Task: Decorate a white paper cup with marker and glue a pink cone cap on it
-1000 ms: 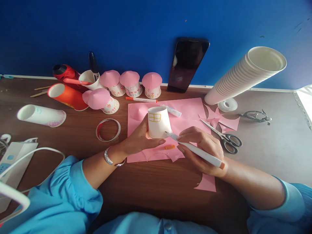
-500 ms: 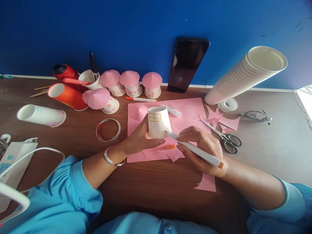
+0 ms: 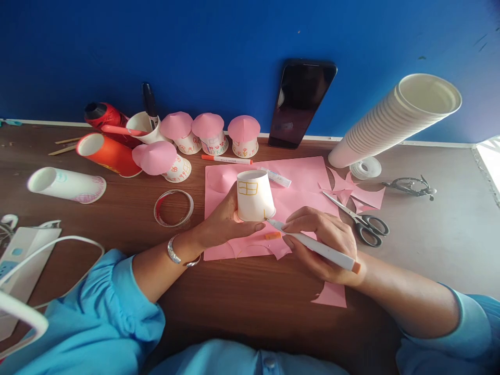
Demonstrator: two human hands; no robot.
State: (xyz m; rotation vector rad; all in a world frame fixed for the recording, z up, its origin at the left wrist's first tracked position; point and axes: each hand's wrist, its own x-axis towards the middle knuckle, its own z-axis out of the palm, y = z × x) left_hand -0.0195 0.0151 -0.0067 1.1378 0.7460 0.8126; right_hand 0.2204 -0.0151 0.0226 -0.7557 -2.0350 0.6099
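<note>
Holding cup (image 3: 253, 200) in left grip (image 3: 223, 220)

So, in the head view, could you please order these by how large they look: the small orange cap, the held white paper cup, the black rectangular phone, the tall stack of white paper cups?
1. Tall stack of white paper cups
2. Black rectangular phone
3. Held white paper cup
4. Small orange cap
</note>
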